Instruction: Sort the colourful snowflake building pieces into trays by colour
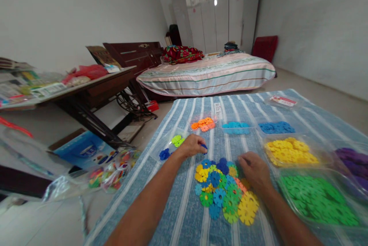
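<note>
Between my arms lies a loose pile of notched plastic discs in blue, green, yellow and orange on a striped cloth. My left hand pinches a dark blue disc above the pile's far left side. Close to that wrist is a clear tray with lime discs and dark blue discs. At the pile's right edge rests my right hand, its fingers curled inward. Whether anything sits in those fingers is hidden.
Clear containers hold orange discs, light blue discs, blue discs, yellow discs, green discs and purple discs. A lidded box lies at the far right. Beyond are a bed and a cluttered sewing table.
</note>
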Action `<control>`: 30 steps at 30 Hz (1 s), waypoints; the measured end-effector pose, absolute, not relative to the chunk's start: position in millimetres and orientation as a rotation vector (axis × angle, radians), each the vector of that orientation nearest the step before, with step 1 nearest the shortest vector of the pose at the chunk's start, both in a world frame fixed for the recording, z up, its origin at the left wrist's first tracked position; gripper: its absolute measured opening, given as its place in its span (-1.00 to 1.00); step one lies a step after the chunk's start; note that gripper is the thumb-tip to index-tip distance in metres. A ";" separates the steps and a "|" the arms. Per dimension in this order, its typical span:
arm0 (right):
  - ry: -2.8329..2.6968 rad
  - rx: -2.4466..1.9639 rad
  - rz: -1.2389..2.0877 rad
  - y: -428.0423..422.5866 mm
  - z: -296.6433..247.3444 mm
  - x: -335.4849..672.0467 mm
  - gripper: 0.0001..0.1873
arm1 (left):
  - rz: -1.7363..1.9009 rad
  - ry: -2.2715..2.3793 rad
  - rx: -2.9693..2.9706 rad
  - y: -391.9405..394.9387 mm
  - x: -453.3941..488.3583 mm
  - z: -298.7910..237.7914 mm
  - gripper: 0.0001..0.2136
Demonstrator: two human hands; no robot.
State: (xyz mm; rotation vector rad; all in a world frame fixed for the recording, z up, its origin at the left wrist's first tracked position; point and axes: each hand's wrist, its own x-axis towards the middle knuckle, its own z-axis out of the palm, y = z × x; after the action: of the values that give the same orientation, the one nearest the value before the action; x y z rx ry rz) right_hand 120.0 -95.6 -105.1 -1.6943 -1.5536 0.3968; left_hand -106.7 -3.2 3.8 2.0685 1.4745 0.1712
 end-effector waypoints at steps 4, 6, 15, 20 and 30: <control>-1.550 -1.694 0.375 -96.0 -104.5 120.2 -0.65 | 0.285 1.616 2.018 4.3 -152.1 29.6 -0.80; -1.546 -1.693 0.372 -96.4 -103.7 120.1 -0.65 | 0.228 1.741 2.043 5.0 -174.9 40.6 -0.81; -1.550 -1.687 0.376 -98.7 -102.0 119.4 -0.64 | -0.288 2.036 2.130 -8.8 -218.0 53.0 -0.85; -1.548 -1.700 0.374 -98.1 -102.2 120.4 -0.63 | -0.442 2.041 2.130 -6.4 -218.2 40.4 -0.82; -1.554 -1.697 0.364 -96.7 -102.5 120.0 -0.65 | -0.554 2.268 2.219 -11.2 -200.0 50.9 -0.73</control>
State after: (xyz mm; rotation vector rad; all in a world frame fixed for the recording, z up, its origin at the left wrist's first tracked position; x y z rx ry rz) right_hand 120.0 -96.7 -102.5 -1.6970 -1.5538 0.3638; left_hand -200.0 -11.2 50.9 2.2187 2.2678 -0.5536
